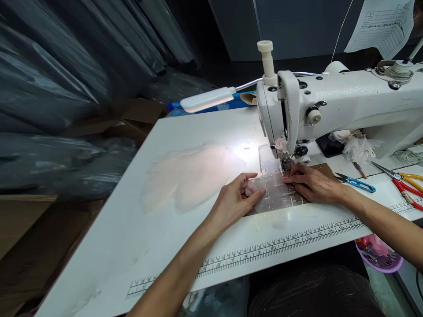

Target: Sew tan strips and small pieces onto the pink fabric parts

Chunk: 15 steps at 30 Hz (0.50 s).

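Observation:
A translucent whitish piece of sheer fabric (271,190) lies on a brown sheet (325,170), beside the presser foot (286,164) of a white sewing machine (333,99). My left hand (235,196) holds the fabric's left edge; the thumb is on top, and the curled fingers show pale as if through the cloth. Close by the presser foot, my right hand (310,182) has its fingertips drawn together on the fabric's right part. Whether a fold is pinched there is hard to see. The needle tip is not distinguishable.
Blue thread snips (358,182) and red- and yellow-handled pliers (405,180) lie right of my right hand. A printed ruler (264,252) runs along the white table's (125,233) front. A lit lamp (208,100) hangs over the table. Below right sits a purple basket (393,264).

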Tool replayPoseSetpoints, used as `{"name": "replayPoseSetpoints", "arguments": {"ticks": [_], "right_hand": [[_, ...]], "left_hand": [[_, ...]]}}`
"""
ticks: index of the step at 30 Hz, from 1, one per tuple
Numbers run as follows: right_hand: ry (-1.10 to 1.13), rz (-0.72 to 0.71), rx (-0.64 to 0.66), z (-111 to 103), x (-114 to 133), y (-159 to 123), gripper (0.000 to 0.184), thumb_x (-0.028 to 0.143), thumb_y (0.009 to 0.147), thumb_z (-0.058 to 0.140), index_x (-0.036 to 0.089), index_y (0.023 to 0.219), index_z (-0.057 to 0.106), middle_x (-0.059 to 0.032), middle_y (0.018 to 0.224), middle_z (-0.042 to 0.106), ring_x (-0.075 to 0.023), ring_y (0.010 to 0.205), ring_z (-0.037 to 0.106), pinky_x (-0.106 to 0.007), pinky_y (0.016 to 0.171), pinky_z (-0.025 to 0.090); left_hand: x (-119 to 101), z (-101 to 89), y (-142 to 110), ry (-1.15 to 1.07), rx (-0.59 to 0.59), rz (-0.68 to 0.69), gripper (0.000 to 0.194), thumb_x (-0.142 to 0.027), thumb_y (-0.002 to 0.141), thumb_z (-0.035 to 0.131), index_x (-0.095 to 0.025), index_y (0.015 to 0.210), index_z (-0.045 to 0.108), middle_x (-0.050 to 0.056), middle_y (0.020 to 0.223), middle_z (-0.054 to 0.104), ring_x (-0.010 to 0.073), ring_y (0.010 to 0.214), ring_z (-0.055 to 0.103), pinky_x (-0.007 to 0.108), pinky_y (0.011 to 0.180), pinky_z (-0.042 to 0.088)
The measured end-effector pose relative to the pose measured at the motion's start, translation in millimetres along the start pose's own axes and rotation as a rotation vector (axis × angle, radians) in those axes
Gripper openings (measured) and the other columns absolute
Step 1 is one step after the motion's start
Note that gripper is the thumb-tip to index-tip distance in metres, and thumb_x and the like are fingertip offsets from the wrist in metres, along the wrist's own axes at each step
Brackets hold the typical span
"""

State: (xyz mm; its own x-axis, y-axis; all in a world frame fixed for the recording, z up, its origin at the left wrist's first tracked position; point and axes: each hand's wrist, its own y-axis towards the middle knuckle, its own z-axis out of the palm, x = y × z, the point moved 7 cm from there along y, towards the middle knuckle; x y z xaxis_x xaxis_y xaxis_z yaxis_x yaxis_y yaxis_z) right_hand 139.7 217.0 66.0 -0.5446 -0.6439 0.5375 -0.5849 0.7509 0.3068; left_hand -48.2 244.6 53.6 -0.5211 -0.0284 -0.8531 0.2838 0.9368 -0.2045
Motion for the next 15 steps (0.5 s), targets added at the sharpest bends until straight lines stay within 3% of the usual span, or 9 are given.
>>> {"name": "replayPoseSetpoints", "arguments": {"ticks": [15], "right_hand": [[0.038,-0.021,0.074,-1.3,5.4,-1.3,0.036,0.01,0.087,0.047,0.016,0.112,0.071,-0.0116,0.107,0.06,-0.02,0.1,0.06,-0.039,0.094,0.053]], "left_hand": [[2.3,2.3,-1.8,0.026,0.003,0.006,0.059,-0.049,0.069,0.069,-0.017,0.116,0.056,-0.001,0.07,0.062,0.0139,0.057,0.054,0.027,0.05,0.044]]}}
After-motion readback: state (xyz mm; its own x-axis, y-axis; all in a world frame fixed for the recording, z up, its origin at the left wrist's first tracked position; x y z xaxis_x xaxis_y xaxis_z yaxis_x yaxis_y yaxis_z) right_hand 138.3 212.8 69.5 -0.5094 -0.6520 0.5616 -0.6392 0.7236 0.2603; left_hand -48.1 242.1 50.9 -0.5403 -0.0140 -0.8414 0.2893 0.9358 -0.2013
